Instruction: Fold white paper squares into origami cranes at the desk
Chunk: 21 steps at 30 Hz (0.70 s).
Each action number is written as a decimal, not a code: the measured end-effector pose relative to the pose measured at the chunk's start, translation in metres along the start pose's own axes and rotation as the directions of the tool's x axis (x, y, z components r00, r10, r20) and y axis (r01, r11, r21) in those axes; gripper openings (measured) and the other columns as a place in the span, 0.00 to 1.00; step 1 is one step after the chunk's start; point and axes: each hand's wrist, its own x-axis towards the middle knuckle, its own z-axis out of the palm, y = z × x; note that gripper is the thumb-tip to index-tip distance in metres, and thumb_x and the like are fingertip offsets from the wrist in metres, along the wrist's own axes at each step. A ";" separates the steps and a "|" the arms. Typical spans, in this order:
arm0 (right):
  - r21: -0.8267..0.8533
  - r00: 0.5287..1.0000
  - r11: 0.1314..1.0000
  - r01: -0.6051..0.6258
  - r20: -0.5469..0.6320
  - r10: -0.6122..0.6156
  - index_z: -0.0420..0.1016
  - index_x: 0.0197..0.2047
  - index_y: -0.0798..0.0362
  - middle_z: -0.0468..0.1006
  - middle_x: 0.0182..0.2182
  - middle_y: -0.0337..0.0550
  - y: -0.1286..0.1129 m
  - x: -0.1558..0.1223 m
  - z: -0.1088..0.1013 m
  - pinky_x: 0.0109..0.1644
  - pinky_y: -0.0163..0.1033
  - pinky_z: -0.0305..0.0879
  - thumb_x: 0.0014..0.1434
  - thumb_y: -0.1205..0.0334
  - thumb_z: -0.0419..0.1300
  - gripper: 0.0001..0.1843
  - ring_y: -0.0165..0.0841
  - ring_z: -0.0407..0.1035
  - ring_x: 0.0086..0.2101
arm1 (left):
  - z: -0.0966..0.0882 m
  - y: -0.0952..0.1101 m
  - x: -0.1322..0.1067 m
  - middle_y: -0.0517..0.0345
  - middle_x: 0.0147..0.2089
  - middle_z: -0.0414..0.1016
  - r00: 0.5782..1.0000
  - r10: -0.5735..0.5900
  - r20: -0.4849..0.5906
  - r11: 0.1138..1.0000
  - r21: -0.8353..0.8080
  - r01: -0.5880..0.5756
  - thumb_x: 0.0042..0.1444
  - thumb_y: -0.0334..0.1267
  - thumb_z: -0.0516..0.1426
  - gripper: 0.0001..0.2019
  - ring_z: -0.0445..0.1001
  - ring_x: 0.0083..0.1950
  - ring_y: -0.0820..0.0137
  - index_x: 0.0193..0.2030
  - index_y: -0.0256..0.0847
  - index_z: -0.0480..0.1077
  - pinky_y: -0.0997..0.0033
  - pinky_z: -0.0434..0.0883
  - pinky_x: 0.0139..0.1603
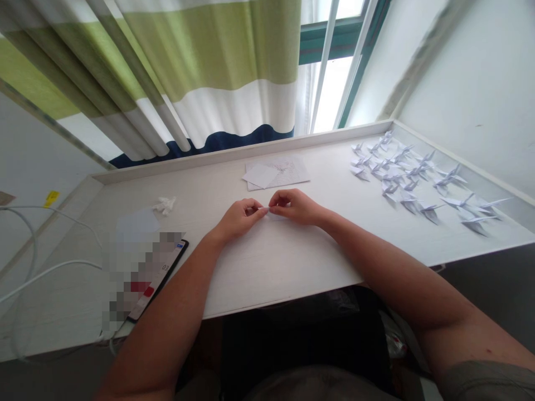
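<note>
Where curtains hang, cranes line desk

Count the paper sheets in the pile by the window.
2: a plain white square lying on a larger marked sheet, both near the back edge of the white desk; more may be hidden underneath.

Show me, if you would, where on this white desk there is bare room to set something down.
Bare desk lies in front of the left hand and right hand, between the forearms; another patch lies between the paper sheets and the origami cranes. The cranes crowd the right end; the phone and cables crowd the left.
</note>
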 end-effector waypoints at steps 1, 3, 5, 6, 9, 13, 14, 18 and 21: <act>0.027 1.000 1.000 -0.006 -0.007 0.006 0.80 0.37 0.54 0.79 0.29 0.41 0.000 0.000 0.001 0.38 0.39 0.64 0.60 0.60 0.66 0.06 0.32 0.70 0.31 | 0.001 0.001 -0.001 0.56 0.33 0.80 1.000 -0.004 -0.005 0.999 -0.034 0.004 0.62 0.54 0.62 0.18 0.73 0.32 0.67 0.38 0.40 0.79 0.66 0.70 0.38; 0.094 1.000 0.996 -0.008 -0.010 0.009 0.79 0.35 0.54 0.78 0.28 0.40 0.000 0.000 0.002 0.36 0.39 0.63 0.59 0.59 0.66 0.07 0.32 0.68 0.30 | 0.003 0.002 -0.001 0.58 0.31 0.79 0.999 -0.003 -0.033 0.997 -0.077 0.000 0.61 0.53 0.63 0.17 0.71 0.30 0.69 0.36 0.40 0.79 0.67 0.69 0.35; 0.185 1.000 0.983 -0.011 0.007 0.010 0.78 0.35 0.53 0.77 0.28 0.39 0.001 0.001 0.003 0.35 0.38 0.62 0.57 0.58 0.67 0.08 0.31 0.68 0.30 | 0.004 0.003 0.000 0.58 0.31 0.79 0.995 0.025 -0.099 0.995 -0.094 -0.034 0.59 0.51 0.65 0.15 0.71 0.30 0.69 0.34 0.40 0.79 0.67 0.69 0.36; 0.233 1.000 0.972 -0.015 0.019 0.010 0.78 0.34 0.53 0.77 0.28 0.39 0.001 0.001 0.004 0.35 0.38 0.63 0.57 0.57 0.68 0.08 0.31 0.69 0.30 | 0.005 0.003 0.000 0.57 0.32 0.80 0.989 0.044 -0.138 0.993 -0.102 -0.058 0.58 0.50 0.66 0.14 0.72 0.32 0.69 0.34 0.40 0.79 0.67 0.70 0.38; 0.350 0.999 0.936 -0.030 0.050 0.013 0.77 0.34 0.53 0.78 0.28 0.39 0.001 0.001 0.007 0.36 0.38 0.65 0.54 0.58 0.71 0.10 0.31 0.71 0.31 | 0.007 0.005 0.002 0.56 0.34 0.82 0.971 0.089 -0.222 0.981 -0.149 -0.124 0.56 0.47 0.68 0.11 0.76 0.36 0.67 0.33 0.40 0.80 0.67 0.71 0.43; 0.455 0.995 0.888 -0.062 0.092 0.022 0.76 0.34 0.53 0.79 0.28 0.38 0.001 0.002 0.008 0.38 0.38 0.69 0.52 0.60 0.73 0.11 0.31 0.73 0.31 | 0.011 0.005 0.003 0.55 0.34 0.83 0.968 0.082 -0.236 0.947 -0.285 -0.149 0.56 0.48 0.69 0.12 0.77 0.37 0.67 0.33 0.40 0.81 0.67 0.72 0.43; 0.474 0.994 0.878 -0.069 0.102 0.023 0.77 0.34 0.53 0.79 0.28 0.38 0.001 0.002 0.009 0.38 0.38 0.70 0.52 0.61 0.73 0.11 0.31 0.73 0.31 | 0.012 0.005 0.003 0.55 0.34 0.83 0.969 0.078 -0.236 0.934 -0.323 -0.154 0.56 0.48 0.69 0.13 0.77 0.37 0.67 0.32 0.40 0.81 0.67 0.72 0.43; 0.542 0.991 0.836 -0.088 0.135 0.016 0.77 0.33 0.53 0.81 0.29 0.38 -0.001 0.002 0.010 0.39 0.38 0.73 0.51 0.62 0.75 0.12 0.30 0.75 0.31 | 0.017 0.006 0.004 0.55 0.33 0.82 0.969 0.070 -0.236 0.890 -0.424 -0.167 0.56 0.53 0.70 0.17 0.76 0.36 0.67 0.31 0.40 0.81 0.67 0.72 0.42; 0.584 0.990 0.806 -0.098 0.136 0.022 0.77 0.33 0.54 0.82 0.29 0.39 -0.003 0.002 0.010 0.40 0.38 0.75 0.50 0.62 0.76 0.13 0.30 0.76 0.32 | 0.017 0.007 0.004 0.54 0.32 0.82 0.966 0.037 -0.256 0.890 -0.431 -0.149 0.59 0.62 0.66 0.24 0.75 0.35 0.68 0.32 0.40 0.81 0.67 0.72 0.41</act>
